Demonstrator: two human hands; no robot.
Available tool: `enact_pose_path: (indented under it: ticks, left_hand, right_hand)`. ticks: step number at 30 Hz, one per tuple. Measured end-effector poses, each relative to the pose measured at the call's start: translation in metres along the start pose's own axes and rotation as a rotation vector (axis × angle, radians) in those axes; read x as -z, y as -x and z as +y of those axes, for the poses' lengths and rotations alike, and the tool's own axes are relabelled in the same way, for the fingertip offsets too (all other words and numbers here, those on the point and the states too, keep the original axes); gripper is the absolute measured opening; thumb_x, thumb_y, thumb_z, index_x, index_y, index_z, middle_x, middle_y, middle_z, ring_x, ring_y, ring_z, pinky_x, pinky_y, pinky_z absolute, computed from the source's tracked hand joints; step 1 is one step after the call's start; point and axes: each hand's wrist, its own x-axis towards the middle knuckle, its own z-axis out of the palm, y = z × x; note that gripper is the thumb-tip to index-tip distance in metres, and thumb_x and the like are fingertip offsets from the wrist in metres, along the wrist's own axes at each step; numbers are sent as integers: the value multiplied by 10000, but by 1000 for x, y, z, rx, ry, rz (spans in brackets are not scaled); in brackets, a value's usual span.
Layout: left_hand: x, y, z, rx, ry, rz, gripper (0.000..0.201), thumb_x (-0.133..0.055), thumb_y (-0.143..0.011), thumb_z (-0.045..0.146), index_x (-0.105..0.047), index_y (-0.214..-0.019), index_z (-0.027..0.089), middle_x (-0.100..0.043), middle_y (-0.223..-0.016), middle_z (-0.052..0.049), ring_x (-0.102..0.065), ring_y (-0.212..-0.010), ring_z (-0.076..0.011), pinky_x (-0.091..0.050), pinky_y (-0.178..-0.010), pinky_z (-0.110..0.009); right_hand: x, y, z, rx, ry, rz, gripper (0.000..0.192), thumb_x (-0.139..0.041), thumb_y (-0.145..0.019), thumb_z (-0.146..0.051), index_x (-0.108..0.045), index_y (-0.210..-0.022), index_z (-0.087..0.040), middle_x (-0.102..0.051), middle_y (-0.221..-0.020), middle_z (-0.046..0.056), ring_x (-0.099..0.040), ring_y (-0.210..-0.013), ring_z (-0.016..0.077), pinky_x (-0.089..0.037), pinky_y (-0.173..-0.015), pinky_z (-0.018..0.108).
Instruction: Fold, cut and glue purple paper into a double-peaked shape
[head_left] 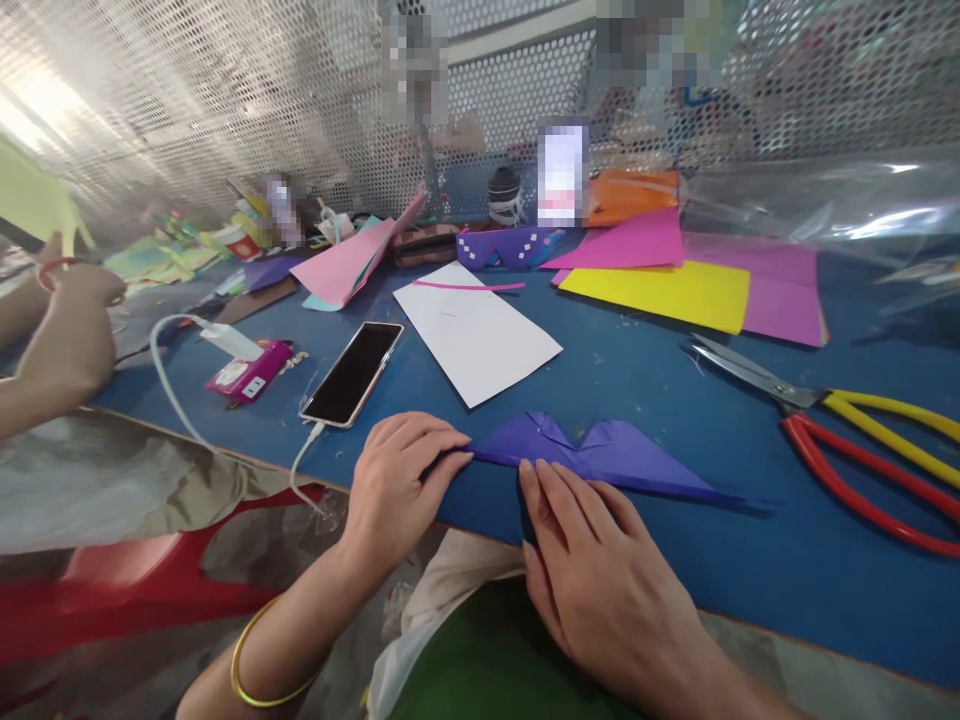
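A folded purple paper point(630, 455) lies near the front edge of the blue table, with two peaks along its upper side and long pointed ends. My left hand point(397, 490) is closed, thumb and fingers pinching the paper's left tip. On the paper's lower edge, near the middle, press the fingertips of my right hand point(600, 560). Its fingers are bent and held together, with the thumb lower down, off the paper. Just beyond the purple piece sits a white sheet point(480, 340) with a thin pink strip point(469, 286) across its far end.
Large scissors point(806, 400) with one red and one yellow handle lie at right. A phone point(352, 375) and a magenta power bank point(247, 375) with a white cable are at left. Coloured sheets point(660, 290) and purple paper glasses point(499, 248) stand farther back. Another person's hand point(75, 300) is at left.
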Motion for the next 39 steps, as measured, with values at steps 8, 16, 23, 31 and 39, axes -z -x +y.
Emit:
enact_pose_path:
  ticks: [8,16,23,31,39]
  left_hand:
    - [1,-8,-3,-87,-14,-55,186,-586,-964,214,-710,-828,236,-728,-858,1,-657,-847,-180,-472,-812,-376]
    - [-6,6,14,-366,-224,20,239,-484,-991,136,-715,-1055,141,-760,-992,-59,-683,-941,-209,-489,-994,-409]
    - [-5,-2,13,-516,-231,-63,342,-375,-1002,110,-695,-1122,91,-752,-1014,-107,-686,-905,-232,-597,-817,-385]
    - [3,-34,15,-850,-363,-150,282,-431,-931,34,-709,-916,74,-714,-789,-122,-646,-699,-222,-551,-614,-343]
    - [1,-47,10,-732,-264,-159,221,-501,-894,60,-681,-797,143,-681,-736,-56,-626,-673,-207,-503,-641,-346]
  right_hand:
    - [-2,-1,-2,-6,-1,24,476,-389,-1001,-236,-596,-1342,23,-686,-1293,188,-575,-1187,280,-380,-986,419]
    - [-2,-2,-2,-7,10,14,480,-398,-1004,-252,-592,-1350,18,-677,-1307,190,-562,-1208,289,-360,-1015,422]
    - [16,3,22,-23,42,36,364,-455,-982,-151,-684,-1239,-37,-742,-1135,134,-621,-1018,250,-398,-943,391]
    - [41,-5,68,254,266,-31,308,-486,-845,-3,-762,-972,-53,-663,-739,86,-577,-671,227,-418,-741,381]
    - [34,-22,76,129,79,-60,292,-458,-894,-12,-717,-804,-113,-651,-740,74,-558,-662,210,-375,-774,383]
